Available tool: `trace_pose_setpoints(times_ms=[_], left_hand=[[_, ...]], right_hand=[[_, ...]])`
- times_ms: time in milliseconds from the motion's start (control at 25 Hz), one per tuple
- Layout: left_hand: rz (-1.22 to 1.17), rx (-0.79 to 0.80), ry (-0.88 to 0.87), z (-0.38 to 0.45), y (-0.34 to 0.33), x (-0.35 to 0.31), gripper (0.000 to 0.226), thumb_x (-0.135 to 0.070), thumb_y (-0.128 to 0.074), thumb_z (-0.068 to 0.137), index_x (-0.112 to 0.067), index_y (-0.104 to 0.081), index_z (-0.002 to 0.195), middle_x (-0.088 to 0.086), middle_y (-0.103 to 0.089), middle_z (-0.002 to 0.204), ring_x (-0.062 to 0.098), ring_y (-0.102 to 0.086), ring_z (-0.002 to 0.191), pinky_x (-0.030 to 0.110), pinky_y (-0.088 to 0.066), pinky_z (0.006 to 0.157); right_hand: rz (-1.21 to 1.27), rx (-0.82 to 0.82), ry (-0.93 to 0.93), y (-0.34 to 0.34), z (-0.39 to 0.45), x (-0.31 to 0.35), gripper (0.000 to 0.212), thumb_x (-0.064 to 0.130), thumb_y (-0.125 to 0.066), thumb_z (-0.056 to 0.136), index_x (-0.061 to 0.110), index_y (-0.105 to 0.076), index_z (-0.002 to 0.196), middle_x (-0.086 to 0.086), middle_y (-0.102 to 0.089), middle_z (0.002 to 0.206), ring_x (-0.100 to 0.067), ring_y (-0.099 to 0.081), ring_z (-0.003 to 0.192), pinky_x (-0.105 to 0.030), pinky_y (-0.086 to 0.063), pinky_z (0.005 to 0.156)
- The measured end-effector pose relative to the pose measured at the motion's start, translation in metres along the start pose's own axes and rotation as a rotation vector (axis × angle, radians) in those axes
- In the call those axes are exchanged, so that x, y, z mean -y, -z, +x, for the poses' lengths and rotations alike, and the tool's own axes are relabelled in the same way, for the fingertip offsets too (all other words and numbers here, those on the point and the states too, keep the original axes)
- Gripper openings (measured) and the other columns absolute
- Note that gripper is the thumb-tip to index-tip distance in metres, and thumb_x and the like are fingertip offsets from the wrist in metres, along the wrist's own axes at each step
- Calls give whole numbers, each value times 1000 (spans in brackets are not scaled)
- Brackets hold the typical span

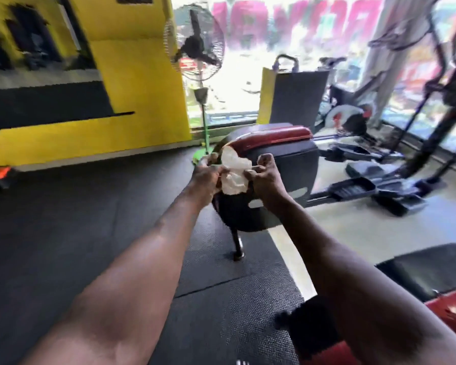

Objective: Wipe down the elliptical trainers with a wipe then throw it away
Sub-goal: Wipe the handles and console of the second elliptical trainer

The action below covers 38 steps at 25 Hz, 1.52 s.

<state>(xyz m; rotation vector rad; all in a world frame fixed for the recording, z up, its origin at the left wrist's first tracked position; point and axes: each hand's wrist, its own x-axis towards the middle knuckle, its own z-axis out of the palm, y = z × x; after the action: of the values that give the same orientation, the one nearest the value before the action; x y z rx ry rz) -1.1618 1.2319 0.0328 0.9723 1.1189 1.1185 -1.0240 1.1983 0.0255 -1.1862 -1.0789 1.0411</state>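
A crumpled white wipe [233, 172] is stretched between both of my hands in front of me. My left hand [207, 177] pinches its left edge and my right hand [265, 177] pinches its right edge. Just behind the wipe stands the black flywheel housing with a red top strip [287, 154] of an elliptical trainer, on a short black foot. A second elliptical trainer [406, 164] with black pedals and tall handles stands to the right by the window.
A pedestal fan [198, 48] on a green stand is behind the housing. A yellow wall [132, 83] runs along the left. An exercise bike [350, 111] sits by the window. A red and black machine part [445, 299] lies at lower right. Black rubber mats cover the floor.
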Motion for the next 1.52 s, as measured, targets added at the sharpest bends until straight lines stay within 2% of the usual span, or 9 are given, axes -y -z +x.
trace_pose_setpoints(times_ms=[280, 440, 600, 720, 840, 1040, 1240, 1400, 1520], left_hand=[[223, 360, -120, 185, -167, 7, 55, 7, -54, 78, -21, -53, 126, 10, -65, 106, 21, -65, 88, 37, -55, 77], [342, 466, -182, 269, -265, 5, 43, 17, -46, 80, -8, -63, 111, 8, -67, 93, 18, -63, 80, 23, -53, 70], [333, 582, -150, 339, -370, 18, 22, 8, -56, 84, -8, -69, 91, 8, -67, 80, 23, -60, 80, 27, -49, 69], [396, 739, -133, 377, -441, 21, 16, -15, -78, 77, -11, -72, 91, 1, -63, 67, 7, -52, 53, 17, -39, 49], [411, 899, -124, 428, -522, 28, 4, -7, -71, 82, -6, -67, 83, 2, -58, 57, 2, -42, 35, 15, -33, 40], [340, 1129, -132, 485, -665, 26, 10, -14, -70, 81, -10, -65, 89, 12, -65, 82, 21, -60, 71, 29, -47, 61], [294, 1251, -101, 488, -802, 33, 5, -1, -62, 83, -6, -64, 85, 8, -54, 64, 15, -50, 50, 20, -40, 46], [277, 1412, -41, 480, -913, 51, 8, -7, -68, 82, -12, -64, 87, 6, -66, 77, 17, -62, 68, 22, -53, 59], [232, 1495, -42, 465, -1016, 54, 16, 3, -63, 82, -12, -64, 75, 6, -64, 70, 19, -60, 66, 23, -53, 57]], right_hand=[[-148, -120, 81, 151, 174, -29, 38, -2, -72, 78, 5, -65, 115, -13, -70, 104, -16, -64, 88, -28, -54, 80], [-277, -278, 66, 233, 256, -28, 28, -3, -70, 78, 0, -71, 106, -13, -73, 97, -12, -63, 80, -22, -53, 73], [-396, -462, 21, 320, 317, -21, 13, 4, -70, 81, 8, -75, 93, -2, -71, 80, -4, -59, 64, -22, -51, 64], [-401, -566, -16, 382, 356, -16, 9, 8, -68, 87, 9, -75, 91, -1, -72, 77, -1, -59, 59, -18, -49, 55], [-390, -653, -47, 452, 398, -8, 15, 3, -64, 88, 15, -72, 85, 11, -68, 60, 0, -58, 53, -14, -47, 51], [-514, -949, -68, 563, 451, 14, 20, 20, -68, 83, 17, -63, 64, 6, -60, 66, -11, -53, 67, -31, -43, 64], [-432, -1133, -20, 659, 460, 45, 12, 12, -71, 83, 13, -66, 72, 0, -62, 70, -11, -56, 65, -27, -47, 61], [-384, -1200, 11, 755, 463, 52, 6, 9, -72, 80, 12, -70, 85, -8, -72, 87, -22, -69, 80, -32, -58, 77], [-279, -1347, 76, 848, 458, 75, 21, 0, -70, 79, 17, -61, 88, -11, -67, 87, -18, -64, 68, -25, -57, 60]])
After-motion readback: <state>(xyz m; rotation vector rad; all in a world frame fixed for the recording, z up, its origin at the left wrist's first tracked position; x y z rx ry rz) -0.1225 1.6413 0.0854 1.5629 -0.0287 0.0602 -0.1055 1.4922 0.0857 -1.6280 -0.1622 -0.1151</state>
